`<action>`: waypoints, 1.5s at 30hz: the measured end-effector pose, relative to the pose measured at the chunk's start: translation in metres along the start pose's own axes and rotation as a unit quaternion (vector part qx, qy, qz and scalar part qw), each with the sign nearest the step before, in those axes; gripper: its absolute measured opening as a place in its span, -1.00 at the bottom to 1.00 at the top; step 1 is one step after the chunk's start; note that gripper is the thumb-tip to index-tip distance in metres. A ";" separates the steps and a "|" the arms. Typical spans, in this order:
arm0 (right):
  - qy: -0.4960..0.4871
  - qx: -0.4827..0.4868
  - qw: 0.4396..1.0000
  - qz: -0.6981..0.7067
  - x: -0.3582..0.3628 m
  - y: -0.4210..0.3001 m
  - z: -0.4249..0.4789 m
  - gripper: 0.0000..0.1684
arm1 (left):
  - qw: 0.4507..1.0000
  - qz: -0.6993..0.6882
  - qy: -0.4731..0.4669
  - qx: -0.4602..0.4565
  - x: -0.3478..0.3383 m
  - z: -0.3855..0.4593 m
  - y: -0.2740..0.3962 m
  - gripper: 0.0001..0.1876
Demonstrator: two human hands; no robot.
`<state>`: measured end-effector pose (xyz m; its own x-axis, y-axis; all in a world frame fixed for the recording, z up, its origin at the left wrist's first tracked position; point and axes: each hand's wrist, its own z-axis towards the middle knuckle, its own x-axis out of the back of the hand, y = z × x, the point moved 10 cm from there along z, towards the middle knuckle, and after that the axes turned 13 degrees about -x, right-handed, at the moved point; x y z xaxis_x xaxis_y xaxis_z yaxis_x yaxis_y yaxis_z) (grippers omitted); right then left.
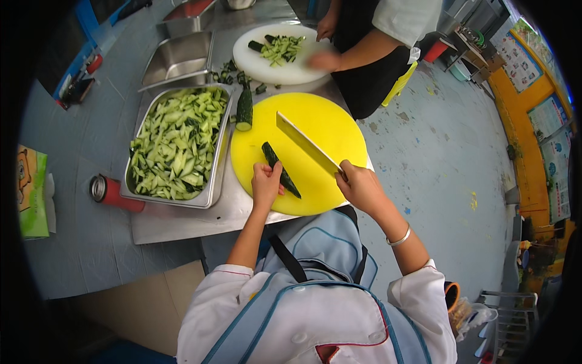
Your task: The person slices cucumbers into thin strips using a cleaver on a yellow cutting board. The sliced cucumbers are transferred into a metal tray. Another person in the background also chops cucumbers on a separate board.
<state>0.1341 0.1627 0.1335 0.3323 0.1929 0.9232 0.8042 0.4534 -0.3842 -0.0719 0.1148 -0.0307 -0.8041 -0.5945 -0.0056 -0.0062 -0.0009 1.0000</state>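
Observation:
My left hand (267,183) grips a dark green cucumber piece (283,172) lying slantwise on the round yellow cutting board (318,113). In my right hand (361,185) is the handle of a cleaver (309,142), its blade raised over the board to the right of the cucumber and apart from it. A thicker cucumber piece (244,109) with a cut end rests at the board's upper left edge. Left of the board stands a deep steel pan (217,175) heaped with cut cucumber pieces (177,141).
A co-worker's blurred hand (323,61) is at a white round board (254,68) with cut cucumber. Cucumber scraps (227,73) lie between boards and pans. An empty steel pan (177,59) stands behind the full one. A red can (116,194) touches the full pan's near left corner.

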 end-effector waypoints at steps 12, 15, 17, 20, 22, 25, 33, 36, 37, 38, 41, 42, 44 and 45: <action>0.124 0.003 0.971 -0.204 -0.043 0.062 0.014 -0.90 | 0.996 0.026 -0.018 -0.082 -0.018 0.011 0.003 -0.45; 0.157 -0.006 0.968 -0.197 -0.050 0.074 0.026 -0.89 | 0.995 -0.038 0.028 -0.085 -0.006 0.038 0.000 -0.53; 0.159 -0.022 0.974 -0.162 -0.052 0.077 0.032 -0.90 | 0.995 -0.071 0.041 -0.064 0.005 0.056 -0.004 -0.53; 0.152 -0.039 0.982 -0.105 -0.060 0.074 0.045 -0.90 | 0.991 -0.032 0.039 -0.121 0.005 0.071 0.022 -0.50; 0.161 -0.049 0.982 -0.082 -0.059 0.073 0.053 -0.90 | 0.992 0.042 0.023 -0.119 0.002 0.080 0.051 -0.48; 0.170 -0.054 0.981 -0.072 -0.056 0.076 0.056 -0.88 | 0.999 -0.002 0.017 -0.041 0.013 0.106 0.045 -0.51; 0.134 -0.048 0.990 0.022 -0.060 0.087 0.043 -0.76 | 0.847 0.324 -0.072 -0.416 -0.078 0.139 0.109 -0.55; 0.139 -0.041 0.988 0.051 -0.061 0.079 0.033 -0.73 | 0.766 0.404 -0.206 -0.456 -0.123 0.153 0.083 -0.57; 0.147 -0.039 0.988 0.039 -0.061 0.079 0.032 -0.71 | 0.752 0.395 -0.253 -0.463 -0.135 0.152 0.082 -0.58; 0.154 -0.036 0.987 0.028 -0.062 0.078 0.031 -0.69 | 0.737 0.386 -0.299 -0.467 -0.141 0.150 0.083 -0.60; 0.169 -0.021 0.985 0.002 -0.068 0.077 0.031 -0.62 | 0.685 0.387 -0.412 -0.461 -0.158 0.141 0.074 -0.63; 0.166 -0.024 0.986 -0.002 -0.067 0.080 0.032 -0.62 | 0.673 0.374 -0.418 -0.483 -0.173 0.122 0.088 -0.63; 0.168 -0.020 0.986 -0.005 -0.068 0.080 0.034 -0.61 | 0.636 0.362 -0.428 -0.530 -0.194 0.090 0.107 -0.59; 0.172 -0.016 0.985 -0.006 -0.068 0.081 0.034 -0.61 | 0.636 0.385 -0.441 -0.503 -0.200 0.091 0.098 -0.59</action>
<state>0.1596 0.2160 0.0398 0.4651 -0.1204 0.8770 0.8223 0.4257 -0.3776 0.0343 0.3063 0.0685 -0.3627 -0.0486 0.9306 0.6185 -0.7596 0.2013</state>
